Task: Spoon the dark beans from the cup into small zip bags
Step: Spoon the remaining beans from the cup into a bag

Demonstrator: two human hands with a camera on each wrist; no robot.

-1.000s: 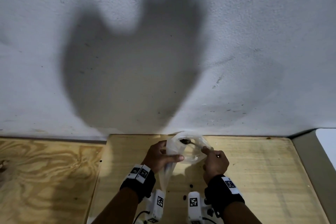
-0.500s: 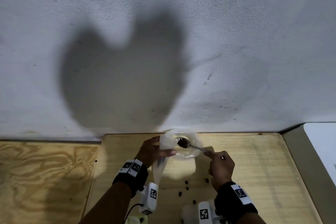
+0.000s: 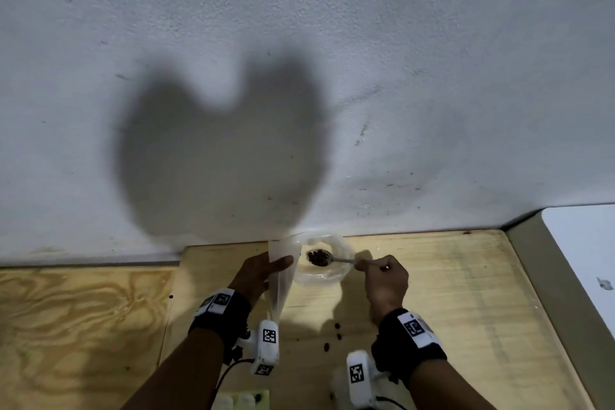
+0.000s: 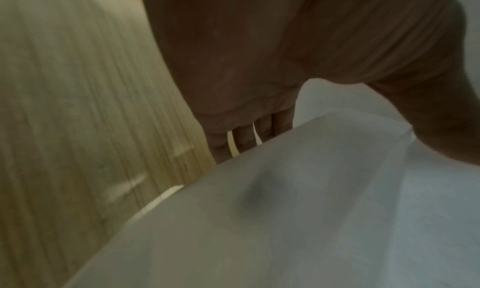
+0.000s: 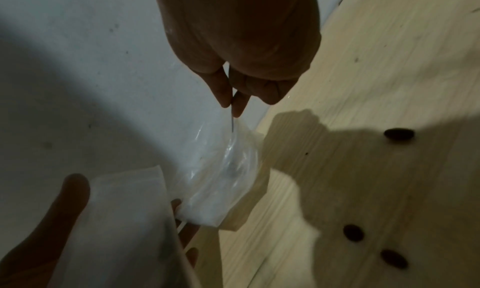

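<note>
Only unreadable square codes mark the wristbands (image 3: 416,327); left hand (image 3: 258,275) pinches bag (image 3: 281,271), right hand (image 3: 386,283) pinches spoon (image 3: 327,259).

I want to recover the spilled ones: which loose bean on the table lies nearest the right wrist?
The lowest bean, lying closest to the right hand's wristband. The other loose beans sit higher up, towards the cup.

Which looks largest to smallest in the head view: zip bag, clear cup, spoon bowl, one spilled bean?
1. zip bag and clear cup: look alike, unranked
2. spoon bowl
3. spilled bean
</note>
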